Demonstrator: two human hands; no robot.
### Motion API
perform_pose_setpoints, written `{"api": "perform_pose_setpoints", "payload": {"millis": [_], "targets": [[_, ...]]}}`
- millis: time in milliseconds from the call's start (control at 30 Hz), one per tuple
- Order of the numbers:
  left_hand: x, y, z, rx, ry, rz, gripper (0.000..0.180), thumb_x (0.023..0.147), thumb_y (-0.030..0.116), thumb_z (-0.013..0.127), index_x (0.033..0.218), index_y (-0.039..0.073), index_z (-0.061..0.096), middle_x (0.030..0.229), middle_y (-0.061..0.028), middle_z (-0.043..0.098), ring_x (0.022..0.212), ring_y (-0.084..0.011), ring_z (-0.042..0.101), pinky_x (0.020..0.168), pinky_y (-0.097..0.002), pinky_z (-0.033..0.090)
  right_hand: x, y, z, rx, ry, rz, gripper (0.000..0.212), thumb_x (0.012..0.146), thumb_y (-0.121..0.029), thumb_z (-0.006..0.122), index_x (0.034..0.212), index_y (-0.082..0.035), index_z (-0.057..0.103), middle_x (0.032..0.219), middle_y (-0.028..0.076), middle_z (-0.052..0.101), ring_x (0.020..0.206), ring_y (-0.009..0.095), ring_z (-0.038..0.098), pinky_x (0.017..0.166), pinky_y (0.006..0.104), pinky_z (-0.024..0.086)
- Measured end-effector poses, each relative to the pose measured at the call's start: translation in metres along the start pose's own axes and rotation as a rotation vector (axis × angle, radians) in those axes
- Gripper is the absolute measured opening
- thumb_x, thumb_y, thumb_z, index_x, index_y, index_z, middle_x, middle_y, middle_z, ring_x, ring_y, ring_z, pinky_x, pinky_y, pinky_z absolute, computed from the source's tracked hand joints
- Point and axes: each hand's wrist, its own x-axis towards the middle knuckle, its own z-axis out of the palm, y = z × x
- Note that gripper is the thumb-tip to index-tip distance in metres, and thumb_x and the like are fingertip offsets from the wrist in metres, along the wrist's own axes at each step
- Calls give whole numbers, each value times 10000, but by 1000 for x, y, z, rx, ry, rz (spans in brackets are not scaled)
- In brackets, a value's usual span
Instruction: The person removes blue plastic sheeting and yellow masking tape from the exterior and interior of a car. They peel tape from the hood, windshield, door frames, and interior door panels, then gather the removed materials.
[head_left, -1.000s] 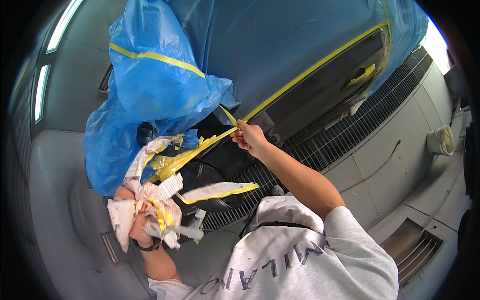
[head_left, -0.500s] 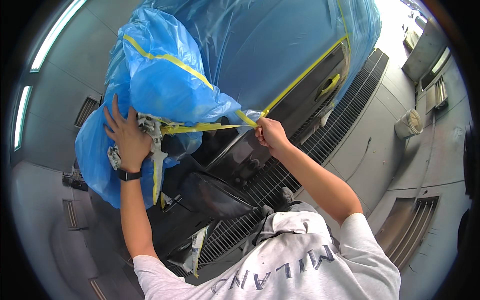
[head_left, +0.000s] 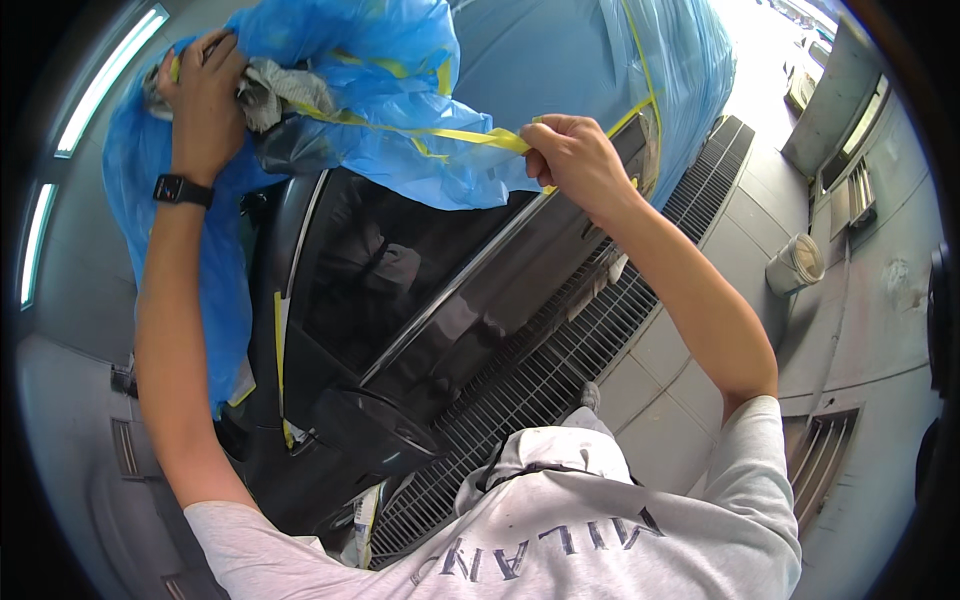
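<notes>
Blue plastic masking film (head_left: 400,100) hangs in a bunched sheet over a dark car (head_left: 500,310), between my raised hands. At the upper left, my left hand (head_left: 208,115) is closed on the gathered film, next to crumpled masking paper (head_left: 275,92); its fingertips are partly hidden. My right hand (head_left: 580,165) is closed in a pinch on the end of yellow masking tape (head_left: 440,132), which runs taut along the film's edge toward the left hand. Below the film, the car's side window (head_left: 375,265) and door show bare. Another tape strip (head_left: 280,360) dangles near the door mirror (head_left: 370,430).
More film (head_left: 560,65) covers the far part of the car. A floor grating (head_left: 540,380) runs alongside it. A white bucket (head_left: 795,265) stands by the right wall. Lit lamps (head_left: 110,80) line the left wall. Taped paper (head_left: 365,520) hangs low near my body.
Both hands have moved up and away from me, drawing the film and tape with them. The film has come off the side window, leaving more of the window and door uncovered.
</notes>
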Motion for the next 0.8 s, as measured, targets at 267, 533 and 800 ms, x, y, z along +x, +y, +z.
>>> {"api": "perform_pose_setpoints", "payload": {"millis": [267,533,800], "targets": [[226,95,63,-178,431,37,299,801,134,708,1094,81,675,1199,-107,648,1211,-373,573,1000,-469,436,55,-57,-146,-345,18,-635,313,1001,-293,639,902,-3,708,741,39,675,709,82,628,695,261,523],[400,244,119,-1269,501,-36,312,906,141,683,1202,48,651,1313,-115,620,1222,-304,574,1040,-371,452,74,-91,-274,-671,429,-1290,140,967,-87,663,1044,20,709,827,105,692,760,194,673,718,299,512],[444,289,151,-1558,78,-56,379,928,160,679,1275,22,614,1305,-131,637,1209,-277,595,1048,-366,460,72,-93,-358,-1752,116,-1089,933,749,-612,785,1347,57,528,1366,286,512,1297,480,482,1156,566,330]]}}
